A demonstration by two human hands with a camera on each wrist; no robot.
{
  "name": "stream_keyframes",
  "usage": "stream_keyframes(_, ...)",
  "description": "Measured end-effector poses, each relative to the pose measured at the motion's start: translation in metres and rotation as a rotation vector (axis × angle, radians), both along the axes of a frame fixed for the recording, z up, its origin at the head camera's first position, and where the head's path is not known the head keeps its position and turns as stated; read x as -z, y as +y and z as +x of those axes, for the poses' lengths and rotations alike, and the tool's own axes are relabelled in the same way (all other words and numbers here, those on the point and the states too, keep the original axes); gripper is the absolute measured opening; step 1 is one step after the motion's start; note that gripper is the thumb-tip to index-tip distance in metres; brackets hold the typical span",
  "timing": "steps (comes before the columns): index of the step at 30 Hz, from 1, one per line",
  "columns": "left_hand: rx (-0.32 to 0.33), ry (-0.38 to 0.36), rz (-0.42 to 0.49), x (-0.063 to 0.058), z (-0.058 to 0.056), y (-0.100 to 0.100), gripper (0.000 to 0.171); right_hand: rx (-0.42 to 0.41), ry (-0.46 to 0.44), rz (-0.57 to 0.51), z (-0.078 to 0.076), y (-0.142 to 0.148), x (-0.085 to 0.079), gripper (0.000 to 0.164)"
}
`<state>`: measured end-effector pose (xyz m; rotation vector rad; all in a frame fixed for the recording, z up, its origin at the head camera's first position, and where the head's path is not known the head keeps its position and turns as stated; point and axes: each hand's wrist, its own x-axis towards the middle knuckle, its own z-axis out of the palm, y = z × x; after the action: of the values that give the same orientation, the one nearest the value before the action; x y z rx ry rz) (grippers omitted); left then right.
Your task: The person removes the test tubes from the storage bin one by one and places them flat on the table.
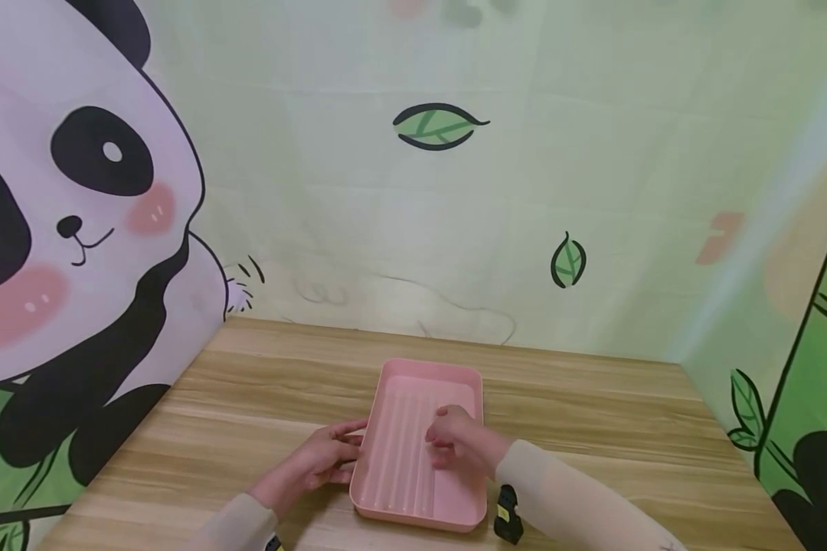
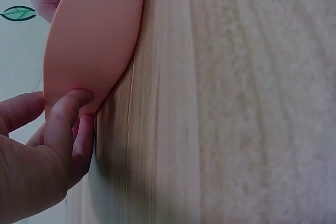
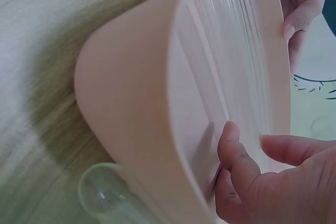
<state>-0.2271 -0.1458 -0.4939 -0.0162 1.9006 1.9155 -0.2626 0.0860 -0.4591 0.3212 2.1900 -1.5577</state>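
Note:
A pink tray lies lengthwise before me. Several clear, round-ended tubes sit side by side in it, along its left and middle. My left hand is at the tray's left side, its fingertips touching the outer wall. Over the tray's inside is my right hand, at the right edge of the row. In the right wrist view its thumb and forefinger stand apart over the tubes. Whether they touch a tube is hard to tell.
Another clear round-ended tube lies outside the tray, beside its wall. Everything rests on a wood-grain table. Behind it hangs a backdrop printed with a panda and leaves. A black wrist-camera piece shows below the right sleeve.

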Motion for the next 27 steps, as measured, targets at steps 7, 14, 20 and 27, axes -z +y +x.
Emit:
stream_keyframes(7, 0.001, 0.004, 0.005, 0.002, -0.001, -0.001, 0.065, 0.001, 0.008, -0.028, 0.0, 0.002, 0.0, 0.068)
stream_keyframes(14, -0.004, 0.002, 0.008, 0.002, 0.0, -0.001, 0.065, -0.003, 0.047, -0.075, -0.002, 0.005, -0.006, 0.069)
stream_keyframes(20, -0.013, -0.006, 0.011, 0.005, 0.0, -0.001, 0.065, 0.024, 0.021, -0.107, -0.004, 0.01, -0.018, 0.068)
stream_keyframes(27, 0.0, -0.002, 0.016, 0.003, -0.001, -0.001, 0.066, 0.0, 0.027, -0.108, -0.007, 0.019, -0.031, 0.065)
